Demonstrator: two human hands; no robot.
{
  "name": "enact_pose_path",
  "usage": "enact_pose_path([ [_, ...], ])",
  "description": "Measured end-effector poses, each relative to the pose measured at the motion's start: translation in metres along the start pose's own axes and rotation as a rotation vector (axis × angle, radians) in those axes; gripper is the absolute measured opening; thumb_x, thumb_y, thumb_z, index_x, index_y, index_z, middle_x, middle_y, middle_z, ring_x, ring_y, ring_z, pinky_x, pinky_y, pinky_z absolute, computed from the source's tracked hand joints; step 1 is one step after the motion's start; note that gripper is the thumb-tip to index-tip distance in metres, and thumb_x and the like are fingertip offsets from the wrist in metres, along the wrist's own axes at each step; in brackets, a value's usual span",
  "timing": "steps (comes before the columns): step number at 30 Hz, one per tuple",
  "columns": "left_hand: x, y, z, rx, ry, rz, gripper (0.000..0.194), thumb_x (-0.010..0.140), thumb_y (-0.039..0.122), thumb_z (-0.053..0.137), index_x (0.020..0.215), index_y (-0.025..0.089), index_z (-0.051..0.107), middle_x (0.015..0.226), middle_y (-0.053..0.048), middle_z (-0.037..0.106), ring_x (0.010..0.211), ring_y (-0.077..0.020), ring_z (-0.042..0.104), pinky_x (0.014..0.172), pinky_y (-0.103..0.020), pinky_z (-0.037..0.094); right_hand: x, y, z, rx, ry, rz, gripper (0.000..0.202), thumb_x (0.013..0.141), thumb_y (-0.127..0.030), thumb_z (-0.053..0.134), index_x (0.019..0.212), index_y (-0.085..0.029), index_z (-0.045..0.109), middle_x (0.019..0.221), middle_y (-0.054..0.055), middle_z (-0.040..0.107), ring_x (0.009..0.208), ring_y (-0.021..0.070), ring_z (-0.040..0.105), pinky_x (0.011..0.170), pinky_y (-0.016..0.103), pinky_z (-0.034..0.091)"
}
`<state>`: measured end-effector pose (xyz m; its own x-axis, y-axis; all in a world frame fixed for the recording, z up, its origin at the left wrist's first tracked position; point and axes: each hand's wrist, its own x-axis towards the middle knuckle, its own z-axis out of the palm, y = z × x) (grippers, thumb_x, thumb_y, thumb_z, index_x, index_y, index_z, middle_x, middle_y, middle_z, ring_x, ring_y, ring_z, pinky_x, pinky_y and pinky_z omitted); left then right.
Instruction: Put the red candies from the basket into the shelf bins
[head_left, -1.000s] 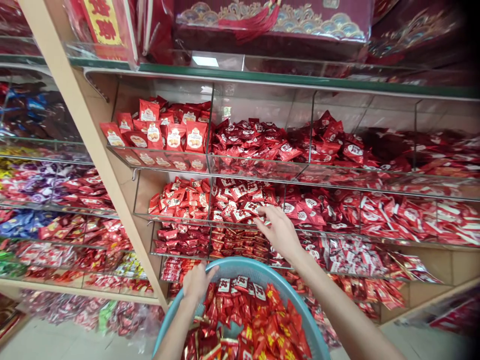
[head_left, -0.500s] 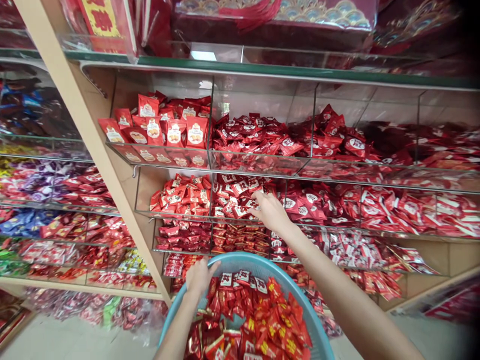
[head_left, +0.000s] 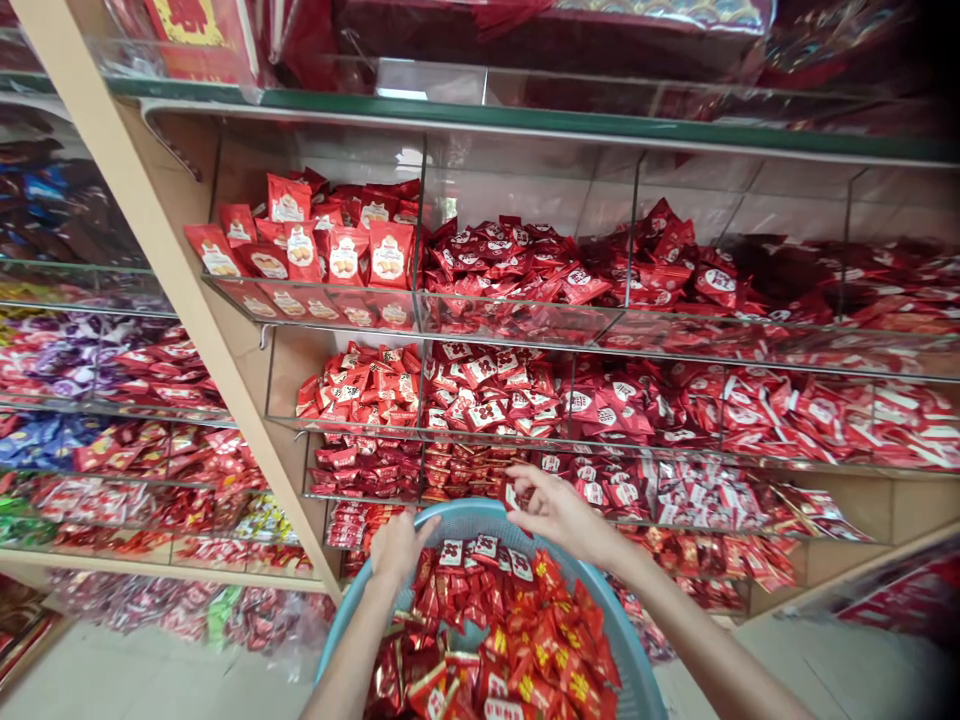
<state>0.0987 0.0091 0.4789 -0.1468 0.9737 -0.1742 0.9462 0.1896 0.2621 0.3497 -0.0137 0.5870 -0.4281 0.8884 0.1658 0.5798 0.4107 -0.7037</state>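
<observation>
A blue plastic basket [head_left: 637, 640] with red-wrapped sweets [head_left: 555, 640] in it stands low in front of me. My left hand [head_left: 397, 552] is closed over the basket's far left rim, thumb lying along the edge. Above the far right rim, my right hand [head_left: 561, 512] pinches a small dark red wrapped candy [head_left: 514, 497] between thumb and fingers. Just beyond that hand is the shelf compartment with red and white wrapped candies [head_left: 484, 412]. Orange-red packets with yellow print fill the basket's right side; darker red ones lie at the left and back.
Shelves with clear dividers hold red packets [head_left: 390, 255] above and pink-red packets [head_left: 607, 410] to the right. A glass shelf edge [head_left: 480, 118] runs across the top. A wooden upright [head_left: 176, 260] stands left, with bagged sweets [head_left: 187, 610] on the floor below.
My right hand has come down and back from the shelf compartment to above the basket rim, now with a wrapped candy in its fingers. The left hand stays on the rim.
</observation>
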Motion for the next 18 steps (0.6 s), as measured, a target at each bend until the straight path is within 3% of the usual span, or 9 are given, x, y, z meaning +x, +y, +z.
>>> enact_pose_path([
  [3, 0.002, -0.002, 0.004, 0.005, 0.080, 0.066, 0.055, 0.081, 0.064, 0.029, 0.097, 0.020, 0.057, 0.089, -0.011, 0.069, 0.087, -0.0247, 0.063, 0.068, -0.029, 0.041, -0.008, 0.029, 0.026, -0.235, -0.102, -0.001, 0.048, 0.081, -0.032, 0.052, 0.127, -0.023, 0.040, 0.117, 0.008, 0.053, 0.088, 0.0165, 0.059, 0.080, 0.031, 0.047],
  [6, 0.005, -0.005, 0.007, 0.013, 0.093, 0.074, 0.054, 0.081, 0.064, 0.031, 0.098, 0.020, 0.057, 0.088, -0.011, 0.069, 0.086, -0.0249, 0.064, 0.067, -0.028, 0.042, -0.009, 0.047, 0.045, -0.442, -0.200, -0.016, 0.049, 0.081, -0.027, 0.050, 0.129, -0.023, 0.039, 0.126, 0.010, 0.049, 0.108, 0.0219, 0.052, 0.090, 0.034, 0.042],
  [10, 0.005, -0.005, 0.005, 0.024, 0.095, 0.080, 0.053, 0.081, 0.063, 0.031, 0.096, 0.020, 0.057, 0.088, -0.011, 0.069, 0.086, -0.0266, 0.064, 0.066, -0.029, 0.043, -0.003, 0.055, 0.061, -0.656, -0.277, -0.123, 0.044, 0.080, -0.019, 0.050, 0.124, -0.022, 0.044, 0.118, 0.008, 0.055, 0.105, 0.0210, 0.054, 0.086, 0.033, 0.045],
  [14, 0.002, -0.002, 0.000, 0.029, 0.082, 0.062, 0.052, 0.082, 0.061, 0.032, 0.098, 0.018, 0.057, 0.090, -0.012, 0.069, 0.088, -0.0255, 0.064, 0.068, -0.028, 0.043, 0.000, 0.057, 0.071, -0.831, -0.300, -0.220, 0.028, 0.081, -0.012, 0.045, 0.106, -0.018, 0.056, 0.102, 0.007, 0.062, 0.098, 0.0220, 0.056, 0.082, 0.036, 0.047],
  [18, 0.001, -0.002, 0.000, 0.020, 0.070, 0.057, 0.052, 0.082, 0.060, 0.033, 0.100, 0.018, 0.057, 0.091, -0.012, 0.069, 0.089, -0.0246, 0.063, 0.070, -0.028, 0.042, 0.000, 0.062, 0.076, -0.820, -0.311, -0.268, 0.036, 0.081, -0.006, 0.040, 0.111, -0.021, 0.054, 0.102, 0.005, 0.061, 0.095, 0.0198, 0.056, 0.082, 0.035, 0.046],
])
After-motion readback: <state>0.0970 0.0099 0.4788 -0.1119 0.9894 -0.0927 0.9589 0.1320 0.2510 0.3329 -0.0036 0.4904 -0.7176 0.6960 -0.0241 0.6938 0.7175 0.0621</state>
